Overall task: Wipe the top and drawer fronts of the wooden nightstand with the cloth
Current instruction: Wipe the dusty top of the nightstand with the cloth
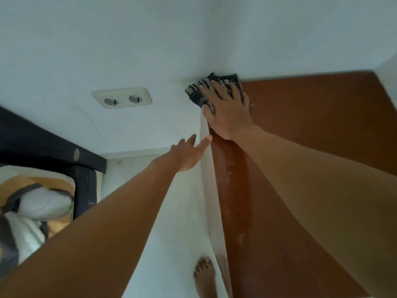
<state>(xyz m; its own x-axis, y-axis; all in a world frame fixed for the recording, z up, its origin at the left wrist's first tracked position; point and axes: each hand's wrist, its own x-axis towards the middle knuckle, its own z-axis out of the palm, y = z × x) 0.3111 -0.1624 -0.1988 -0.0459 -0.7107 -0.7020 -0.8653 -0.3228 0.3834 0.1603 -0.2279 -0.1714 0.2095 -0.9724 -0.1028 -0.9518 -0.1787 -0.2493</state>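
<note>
The brown wooden nightstand top (311, 117) fills the right half of the head view, its pale left side panel (207, 190) dropping toward the floor. A dark cloth with pale stripes (199, 89) lies at the top's far left corner, against the wall. My right hand (227, 106) presses flat on the cloth, fingers spread over it. My left hand (189, 153) reaches out with fingers apart, its thumb tip touching the nightstand's left edge, and holds nothing. The drawer fronts are out of sight.
A double wall socket (121, 97) sits on the white wall left of the nightstand. A dark bed frame (43, 145) with a pillow and bedding (38, 207) stands at the left. My bare foot (205, 276) rests on the light floor beside the nightstand.
</note>
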